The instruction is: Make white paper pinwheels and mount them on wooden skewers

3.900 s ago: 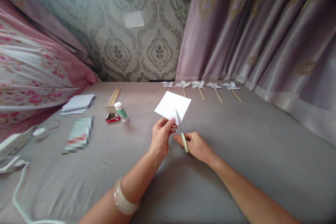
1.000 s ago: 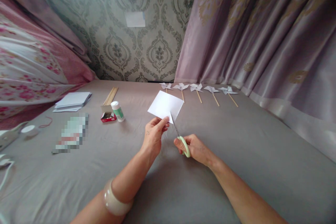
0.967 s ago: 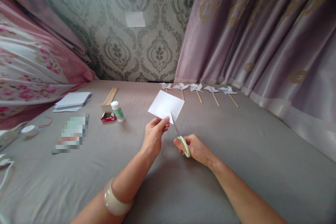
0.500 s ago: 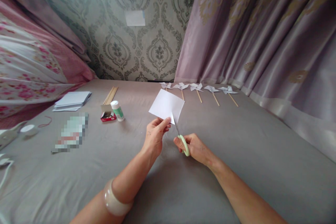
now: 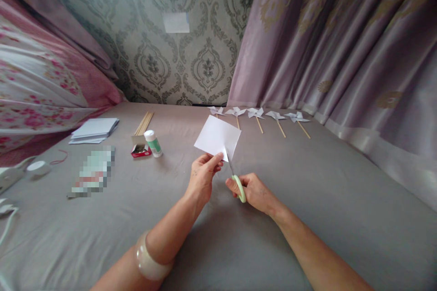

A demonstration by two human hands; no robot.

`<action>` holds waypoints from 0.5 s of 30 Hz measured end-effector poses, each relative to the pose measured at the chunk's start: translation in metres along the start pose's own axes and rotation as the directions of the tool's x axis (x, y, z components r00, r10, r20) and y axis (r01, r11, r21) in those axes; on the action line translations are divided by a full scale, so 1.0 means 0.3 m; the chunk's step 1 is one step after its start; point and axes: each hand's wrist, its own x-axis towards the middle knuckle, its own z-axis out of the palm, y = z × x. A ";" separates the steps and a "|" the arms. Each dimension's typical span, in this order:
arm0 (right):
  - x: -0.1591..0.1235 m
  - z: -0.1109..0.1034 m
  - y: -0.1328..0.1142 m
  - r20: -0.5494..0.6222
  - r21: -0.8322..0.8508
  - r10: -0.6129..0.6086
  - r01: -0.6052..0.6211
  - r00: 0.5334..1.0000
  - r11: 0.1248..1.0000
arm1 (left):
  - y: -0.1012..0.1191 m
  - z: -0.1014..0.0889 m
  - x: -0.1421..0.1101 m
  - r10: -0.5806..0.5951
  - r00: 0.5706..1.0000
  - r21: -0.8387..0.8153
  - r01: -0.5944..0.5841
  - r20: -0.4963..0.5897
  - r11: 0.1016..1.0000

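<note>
1. A grey cloth [image 5: 307, 218] covers the wide flat surface; behind it are a patterned wall [image 5: 136, 45], a mauve curtain [image 5: 300, 45] and, at the left, floral fabric [image 5: 37, 82].
2. The white paper [image 5: 216, 135] is held up over the middle of the cloth, its near corner pinched between the thumb and fingers of the left hand [image 5: 205, 175].
3. The right hand [image 5: 251, 191] is closed around the pale green handle of the scissors [image 5: 241, 190], whose blades meet the paper near that corner; the fingers partly hide the handle.
4. Five pinwheels [image 5: 256, 113] on sticks lie in a row at the back; the paper partly covers the leftmost one's stick.
5. A paper stack [image 5: 94, 129] lies at the left, near a packet [image 5: 94, 168] whose print is pixelated and unreadable.
6. A power strip [image 5: 8, 178] is cut off by the left edge.
7. A white-capped bottle [image 5: 153, 144] with a green label, its writing too small to read, stands just beside an open red box [image 5: 141, 153] holding small metallic pieces, indistinct at this size.
8. Thin wooden sticks [image 5: 144, 123] lie behind the box.
</note>
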 end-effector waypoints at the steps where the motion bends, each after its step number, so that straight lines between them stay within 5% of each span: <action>1: 0.000 0.001 0.000 0.002 -0.002 0.001 -0.001 1.000 1.000 | 0.001 0.000 0.000 -0.002 1.000 0.001 0.002 0.003 1.000; 15: -0.003 0.000 -0.003 0.016 -0.002 0.011 -0.011 1.000 1.000 | -0.004 0.001 0.001 -0.008 1.000 -0.008 0.008 -0.005 1.000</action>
